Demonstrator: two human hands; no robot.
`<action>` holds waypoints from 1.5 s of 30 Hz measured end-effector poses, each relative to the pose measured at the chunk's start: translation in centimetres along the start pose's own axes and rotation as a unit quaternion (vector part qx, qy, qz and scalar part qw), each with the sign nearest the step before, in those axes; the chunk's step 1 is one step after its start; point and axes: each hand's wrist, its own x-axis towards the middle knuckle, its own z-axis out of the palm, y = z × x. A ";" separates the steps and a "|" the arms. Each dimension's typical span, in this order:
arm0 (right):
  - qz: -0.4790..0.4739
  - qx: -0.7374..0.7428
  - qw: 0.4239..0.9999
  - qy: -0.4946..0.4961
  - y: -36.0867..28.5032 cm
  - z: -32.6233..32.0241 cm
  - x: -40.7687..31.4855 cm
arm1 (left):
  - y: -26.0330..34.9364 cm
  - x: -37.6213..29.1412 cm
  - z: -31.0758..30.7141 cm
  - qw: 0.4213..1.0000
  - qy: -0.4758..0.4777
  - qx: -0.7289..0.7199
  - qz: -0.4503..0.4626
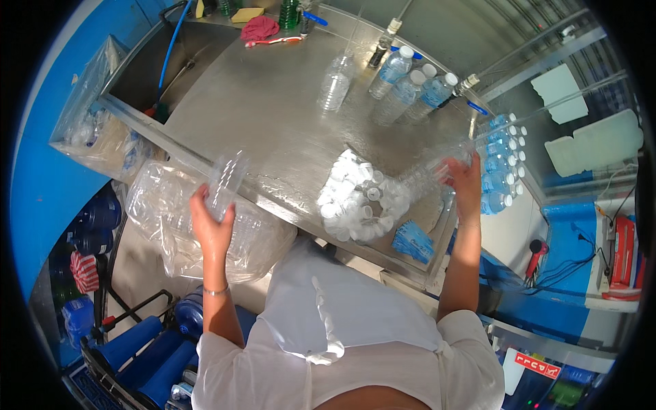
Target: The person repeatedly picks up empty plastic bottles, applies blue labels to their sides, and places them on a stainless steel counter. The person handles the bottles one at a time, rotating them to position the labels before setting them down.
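My left hand (212, 223) is over a big clear bag (169, 241) of what look like empty bottles. Between its thumb and fingers is a clear, empty plastic bottle (229, 177). At the right side of the steel counter (266, 118), my right hand (462, 177) holds another clear plastic bottle (423, 174) lying slantwise; its outline is faint. Just beyond that hand hangs a filling nozzle (472, 125) with a blue lever. A heap of white bottle caps (353, 200) in a clear bag lies between my hands, with a stack of blue labels (414, 242) beside it.
One bottle (335, 89) stands beneath a thin tube. Several capped bottles (402, 92) stand near the back nozzles; more filled ones (498, 164) line the right side. A steel sink (200, 46) is at left. A red heat gun or dryer (535, 256) hangs at right.
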 end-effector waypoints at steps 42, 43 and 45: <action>-0.159 -0.107 0.976 0.103 2.5 5.5 -7.1 | 21.9 9.0 17.7 0.861 -0.443 -0.230 0.097; -0.165 -0.071 0.979 0.100 1.8 6.8 -6.3 | 21.6 9.0 16.7 0.792 -0.525 -0.304 0.068; -0.177 0.003 0.980 0.088 1.1 9.0 -5.0 | 21.5 8.0 15.5 0.655 -0.592 -0.469 0.002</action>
